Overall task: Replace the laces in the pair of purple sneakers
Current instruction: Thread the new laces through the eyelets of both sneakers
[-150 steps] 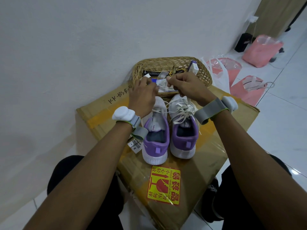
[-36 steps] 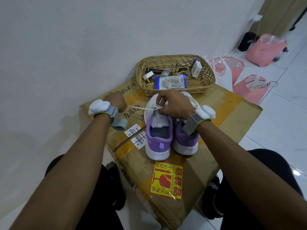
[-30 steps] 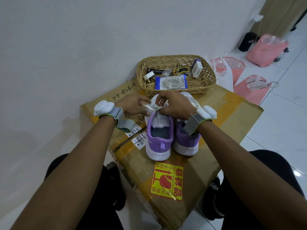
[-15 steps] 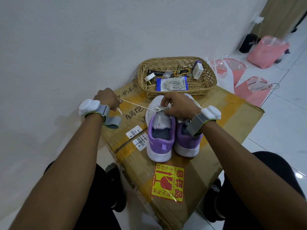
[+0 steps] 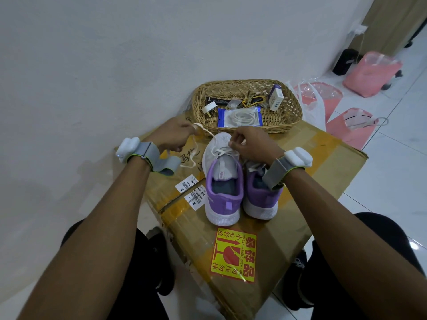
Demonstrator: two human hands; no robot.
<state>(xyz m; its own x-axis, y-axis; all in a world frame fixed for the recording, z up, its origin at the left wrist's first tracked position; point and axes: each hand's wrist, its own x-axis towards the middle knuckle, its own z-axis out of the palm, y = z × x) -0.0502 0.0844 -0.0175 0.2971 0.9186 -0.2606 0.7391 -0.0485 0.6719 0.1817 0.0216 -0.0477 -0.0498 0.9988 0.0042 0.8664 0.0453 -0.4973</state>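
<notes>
Wicker basket (image 5: 247,88), a packet of coiled white cord (image 5: 239,116) inside, sits at the far edge of a taped cardboard box (image 5: 335,162), with pink bags (image 5: 351,132) on the floor beside the box. Atop the box stand two purple sneakers (image 5: 261,204), heels nearest. The left hand (image 5: 173,135) pinches a loose white lace (image 5: 203,131), and the right hand (image 5: 250,144) pinches the same lace at the left sneaker (image 5: 223,197).

You get a single view, from the camera on your head. It faces forward and steeply down along your forearms onto the cardboard box (image 5: 323,162), with the pair of purple sneakers (image 5: 224,197) at frame centre. It sits near: your left hand (image 5: 173,137) and right hand (image 5: 251,144) fill the middle, and the white lace (image 5: 208,133) reads as a clear strand. The wide lens takes in the wicker basket (image 5: 245,85) beyond, the wall (image 5: 92,65) left, the tiled floor (image 5: 392,181) right.
</notes>
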